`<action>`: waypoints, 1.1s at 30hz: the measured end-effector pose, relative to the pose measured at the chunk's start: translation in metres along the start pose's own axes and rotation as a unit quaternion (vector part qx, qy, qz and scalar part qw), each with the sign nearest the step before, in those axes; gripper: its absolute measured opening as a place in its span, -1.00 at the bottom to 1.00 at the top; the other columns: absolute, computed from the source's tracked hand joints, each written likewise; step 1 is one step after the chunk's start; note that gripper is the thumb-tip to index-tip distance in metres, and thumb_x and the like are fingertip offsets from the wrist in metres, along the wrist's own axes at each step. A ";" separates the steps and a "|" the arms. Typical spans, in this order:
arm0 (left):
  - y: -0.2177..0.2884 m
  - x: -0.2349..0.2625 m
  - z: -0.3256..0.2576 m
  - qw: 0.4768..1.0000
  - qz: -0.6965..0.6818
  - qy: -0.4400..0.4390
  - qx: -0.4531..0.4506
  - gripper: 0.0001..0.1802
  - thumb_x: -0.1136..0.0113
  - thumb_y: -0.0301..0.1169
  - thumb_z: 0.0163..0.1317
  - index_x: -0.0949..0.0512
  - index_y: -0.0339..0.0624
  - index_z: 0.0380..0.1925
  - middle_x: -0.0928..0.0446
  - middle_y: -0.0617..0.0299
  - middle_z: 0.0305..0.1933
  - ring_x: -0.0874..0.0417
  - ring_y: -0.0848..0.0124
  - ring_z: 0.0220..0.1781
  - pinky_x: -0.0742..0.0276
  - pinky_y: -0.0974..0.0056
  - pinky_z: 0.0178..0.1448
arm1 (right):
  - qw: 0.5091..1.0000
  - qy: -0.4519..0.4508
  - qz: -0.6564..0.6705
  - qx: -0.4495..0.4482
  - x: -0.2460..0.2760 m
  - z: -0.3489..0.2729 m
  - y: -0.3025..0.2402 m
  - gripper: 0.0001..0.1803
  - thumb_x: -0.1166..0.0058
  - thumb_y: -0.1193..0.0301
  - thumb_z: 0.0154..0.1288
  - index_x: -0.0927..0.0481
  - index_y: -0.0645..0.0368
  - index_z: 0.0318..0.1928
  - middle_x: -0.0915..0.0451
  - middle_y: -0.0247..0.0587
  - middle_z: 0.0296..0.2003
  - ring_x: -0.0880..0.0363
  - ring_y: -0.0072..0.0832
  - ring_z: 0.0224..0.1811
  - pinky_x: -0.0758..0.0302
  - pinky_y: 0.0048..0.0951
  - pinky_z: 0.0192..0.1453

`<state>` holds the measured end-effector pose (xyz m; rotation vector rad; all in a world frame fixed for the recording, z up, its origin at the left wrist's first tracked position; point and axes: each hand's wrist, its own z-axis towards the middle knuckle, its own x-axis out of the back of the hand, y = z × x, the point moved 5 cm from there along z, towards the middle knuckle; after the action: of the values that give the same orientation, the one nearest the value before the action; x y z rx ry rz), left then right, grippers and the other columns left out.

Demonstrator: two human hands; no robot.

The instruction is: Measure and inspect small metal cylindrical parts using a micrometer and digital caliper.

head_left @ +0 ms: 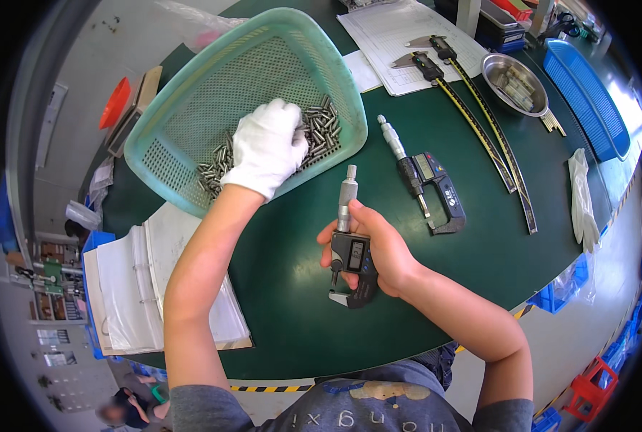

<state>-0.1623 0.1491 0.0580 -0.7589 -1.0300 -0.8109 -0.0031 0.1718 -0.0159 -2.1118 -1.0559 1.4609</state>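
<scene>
My left hand [265, 147], in a white glove, reaches into a green plastic basket [213, 86] and rests on a heap of small metal pins [324, 129]. Its fingers curl down among the pins, and whatever they hold is hidden. My bare right hand [378, 248] grips a digital micrometer [352, 253] over the table, thumb on its barrel and fingers behind the frame. The jaw of that micrometer points down and to the left, with no pin visible in it. A second digital micrometer [427, 173] lies on the green table to the right.
Two digital calipers [472, 108] lie at the right beside paper sheets [407, 36]. Beyond them stand a metal bowl [514, 84] of small pieces and a blue basket [587, 97]. A white glove [582, 201] lies near the right edge. An open binder [148, 281] occupies the left.
</scene>
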 end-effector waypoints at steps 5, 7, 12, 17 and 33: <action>0.002 0.008 -0.053 0.870 -0.439 -0.032 0.223 -0.91 -0.05 -0.50 -0.02 -0.33 -0.20 -0.53 -0.35 0.33 -0.54 -0.37 0.57 -0.51 -0.31 0.44 -0.41 | 1.000 0.001 0.004 0.007 0.003 0.000 0.002 -0.39 0.55 0.00 0.25 -0.43 0.29 -0.30 -0.49 -0.09 -0.56 -0.29 -0.49 -0.79 -0.31 -0.52 -0.64; 0.010 0.001 -0.089 0.704 -0.664 -0.012 0.251 -0.90 -0.03 -0.52 -0.01 -0.30 -0.19 -0.53 -0.29 0.39 -0.55 -0.27 0.67 -0.52 -0.23 0.56 -0.43 | 1.000 0.005 0.007 0.006 0.002 0.000 0.001 -0.39 0.55 0.00 0.24 -0.44 0.29 -0.31 -0.50 -0.08 -0.56 -0.30 -0.49 -0.78 -0.31 -0.53 -0.64; 0.039 -0.004 -0.156 0.565 -0.747 -0.041 0.348 -0.87 -0.08 -0.54 -0.07 -0.32 -0.17 -0.52 -0.33 0.34 -0.55 -0.32 0.61 -0.56 -0.27 0.52 -0.44 | 1.000 0.004 0.018 0.021 0.002 0.001 -0.001 -0.41 0.55 0.02 0.27 -0.41 0.30 -0.34 -0.49 -0.10 -0.57 -0.28 -0.51 -0.82 -0.30 -0.53 -0.68; 0.053 0.003 -0.170 0.499 -0.779 -0.023 0.377 -0.77 -0.15 -0.36 0.00 -0.26 -0.13 -0.54 -0.22 0.32 -0.61 -0.23 0.56 -0.62 -0.17 0.51 -0.53 | 1.000 0.004 0.009 0.015 0.002 -0.001 -0.003 -0.40 0.54 -0.01 0.25 -0.42 0.28 -0.33 -0.49 -0.10 -0.57 -0.29 -0.51 -0.80 -0.30 -0.53 -0.65; 0.067 -0.004 -0.177 0.442 -0.792 -0.067 0.415 -0.82 -0.17 -0.45 0.06 -0.47 -0.32 -0.35 -0.49 0.21 -0.53 -0.50 0.53 -0.54 -0.45 0.48 -0.42 | 0.995 -0.015 0.099 0.011 0.008 -0.001 -0.001 -0.31 0.51 -0.15 0.16 -0.40 0.27 -0.32 -0.48 -0.04 -0.52 -0.32 -0.46 -0.79 -0.33 -0.53 -0.67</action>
<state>-0.0303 0.0337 -0.0144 1.4298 -1.9657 -1.5049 -0.0012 0.1783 -0.0199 -2.2398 -0.8556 1.5901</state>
